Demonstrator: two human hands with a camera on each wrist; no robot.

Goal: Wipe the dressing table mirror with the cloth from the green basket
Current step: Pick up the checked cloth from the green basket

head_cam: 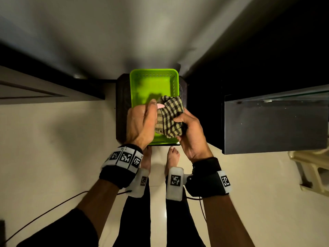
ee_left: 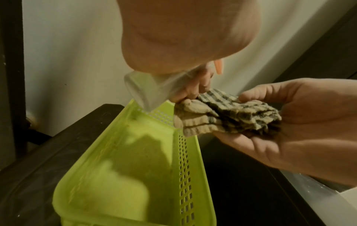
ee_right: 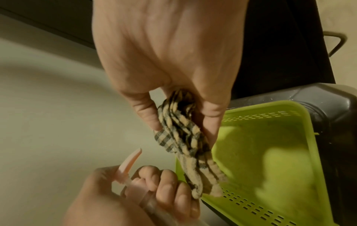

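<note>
Over the basket [head_cam: 137, 81], both hands meet on the cloth [head_cam: 170, 115]. R hand [head_cam: 191, 132] has it bunched: thumb on top, fingers curled under, checked folds packed btwn them w/ the free end sticking out past the fingertips toward the L hand [head_cam: 140, 123]. L hand's fingers [ee_right: 166, 182] are curled round a clear spray bottle [ee_left: 146, 90] w/ a pink trigger [ee_right: 129, 160], and their tips touch the cloth's loose end; whether they pinch it or just rest on it, can't tell. Cloth is clear of the basket, held above its near R corner, just beyond R thumb.

Basket sits below the fingers on a dark stool [head_cam: 121, 104], nothing else seen inside. Pale wall behind, beyond the fingertips. Dark cabinet [head_cam: 270, 125] off to the R of the R hand. Bare feet [head_cam: 171, 157] on pale floor [head_cam: 53, 139] under the wrists. Mirror not seen.
</note>
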